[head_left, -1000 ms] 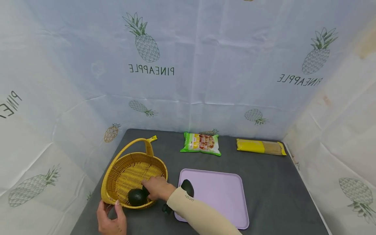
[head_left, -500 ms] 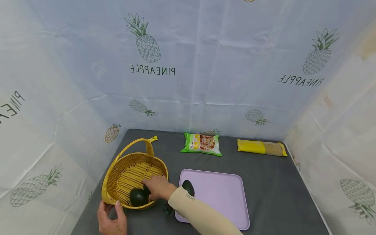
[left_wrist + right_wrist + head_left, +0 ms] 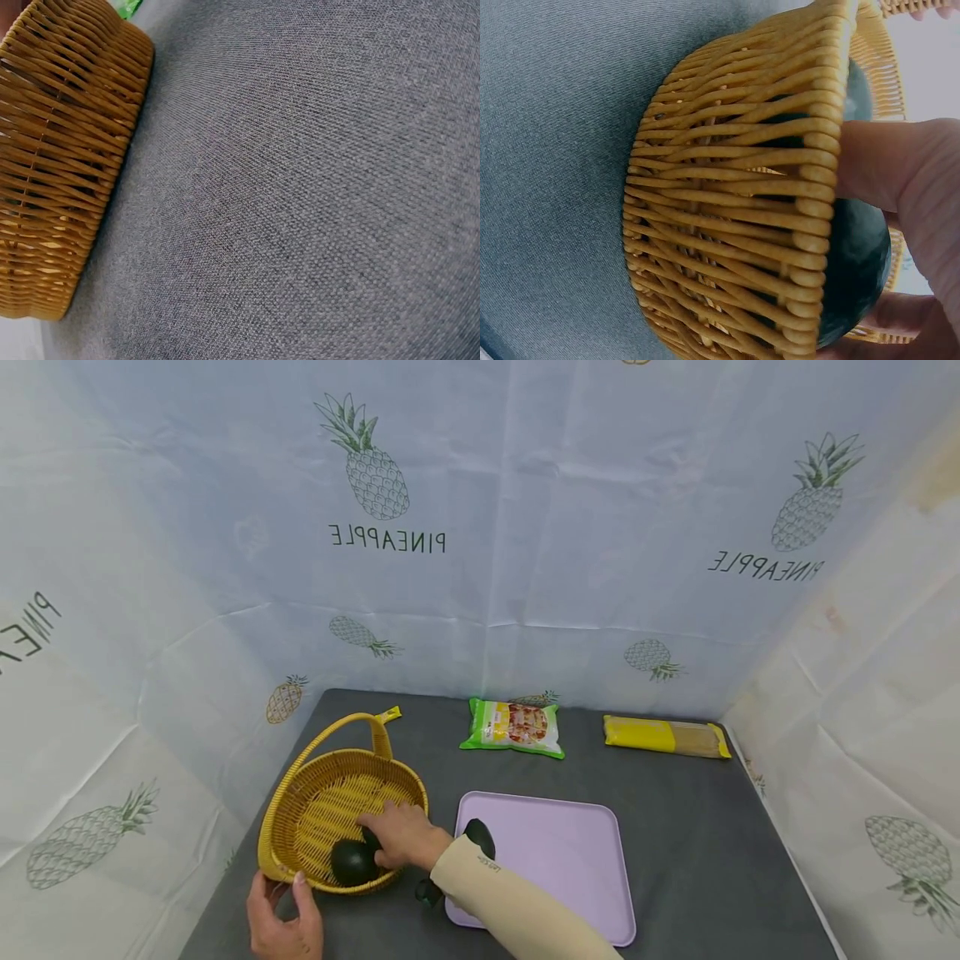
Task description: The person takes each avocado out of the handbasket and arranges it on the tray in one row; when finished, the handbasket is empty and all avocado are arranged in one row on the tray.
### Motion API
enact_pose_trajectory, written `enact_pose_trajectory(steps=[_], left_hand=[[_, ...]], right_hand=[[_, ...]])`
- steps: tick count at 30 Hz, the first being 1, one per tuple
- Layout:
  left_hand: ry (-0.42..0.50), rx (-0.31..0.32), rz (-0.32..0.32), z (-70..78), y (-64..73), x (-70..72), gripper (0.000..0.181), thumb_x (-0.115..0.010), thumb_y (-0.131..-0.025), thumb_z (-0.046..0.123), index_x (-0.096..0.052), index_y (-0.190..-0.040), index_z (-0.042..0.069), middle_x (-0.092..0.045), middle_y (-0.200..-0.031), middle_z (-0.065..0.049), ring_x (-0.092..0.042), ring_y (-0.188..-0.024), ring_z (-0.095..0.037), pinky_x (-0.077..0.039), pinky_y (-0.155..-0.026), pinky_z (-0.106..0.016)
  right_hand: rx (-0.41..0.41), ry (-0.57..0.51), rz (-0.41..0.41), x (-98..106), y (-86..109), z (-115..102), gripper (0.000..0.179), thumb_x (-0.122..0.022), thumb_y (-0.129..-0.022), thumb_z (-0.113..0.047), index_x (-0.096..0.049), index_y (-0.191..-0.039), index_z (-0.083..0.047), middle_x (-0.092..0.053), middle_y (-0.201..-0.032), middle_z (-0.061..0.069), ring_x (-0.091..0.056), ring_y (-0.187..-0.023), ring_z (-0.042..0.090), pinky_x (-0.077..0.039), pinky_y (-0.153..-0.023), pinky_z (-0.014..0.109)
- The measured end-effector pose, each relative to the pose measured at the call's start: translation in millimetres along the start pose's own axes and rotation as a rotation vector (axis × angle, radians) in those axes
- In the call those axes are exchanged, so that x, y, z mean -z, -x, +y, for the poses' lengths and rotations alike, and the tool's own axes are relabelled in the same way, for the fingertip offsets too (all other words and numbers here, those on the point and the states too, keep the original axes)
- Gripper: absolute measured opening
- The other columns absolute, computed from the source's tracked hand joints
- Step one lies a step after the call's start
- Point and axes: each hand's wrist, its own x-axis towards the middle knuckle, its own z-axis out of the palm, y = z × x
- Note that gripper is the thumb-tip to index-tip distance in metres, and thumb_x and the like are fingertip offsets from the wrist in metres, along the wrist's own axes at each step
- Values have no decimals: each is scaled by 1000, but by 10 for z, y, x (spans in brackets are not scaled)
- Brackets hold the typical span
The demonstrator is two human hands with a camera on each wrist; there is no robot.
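At the table's left stands a yellow woven basket (image 3: 345, 785) with a tall arched handle. My left hand (image 3: 285, 927) holds its near-left rim by the handle's base, thumb and fingers apart along it. Inside the basket, at the near side, lies a dark green avocado (image 3: 352, 863). My right hand (image 3: 405, 837) reaches over the right rim and grips a second dark green avocado (image 3: 859, 262), glossy in the right wrist view and mostly hidden by the fingers from above. The left wrist view shows the basket's side wall (image 3: 67, 150) beside grey cloth.
A lilac tray (image 3: 562, 852) lies right of the basket, partly under the right sleeve (image 3: 517, 893). Dark shapes show on both sides of that wrist. At the back are a green-and-white food packet (image 3: 517, 727), a yellow pasta packet (image 3: 667, 736) and a small yellow sachet (image 3: 390, 714).
The right hand's fingers shift very slightly over the avocado within the basket. The left hand and the basket keep their places.
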Motion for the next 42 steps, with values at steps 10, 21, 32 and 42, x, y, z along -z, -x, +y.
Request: enact_pose_trajectory(steps=[10,21,32,42], left_hand=[[1,14,5,18,-10,4,47,-73,-90,2,-60,-135,0,-66,-116,-27,-42,-100,22,-35,-85,0],[27,14,19,-9,-15,-4,47,-74,-89,2,-61,-134,0,-66,-114,-25,-45,-98,22,-35,-83,0],[25,7,14,4,-8,13,48,-73,-89,1,-60,-135,-1,-65,-114,-25,-44,-98,21,-34,-83,1],[25,19,4,11,-6,3,48,-73,-90,2,-60,-136,0,-65,-116,-27,-43,-99,22,-35,-83,-1]], right_hand=[[-3,-32,37,86,56,27,57,-75,-90,-39,-53,-143,-39,-62,-124,-2,-60,-102,15,-53,-79,32],[-7,-79,75,191,124,34,59,-74,-91,-38,-52,-145,-39,-62,-127,-2,-61,-105,16,-54,-85,34],[1,-100,120,266,221,122,60,-72,-92,-39,-50,-147,-37,-61,-125,1,-62,-98,16,-54,-75,32],[-9,-228,179,389,366,281,60,-71,-91,-36,-49,-147,-33,-61,-121,4,-58,-86,14,-49,-68,30]])
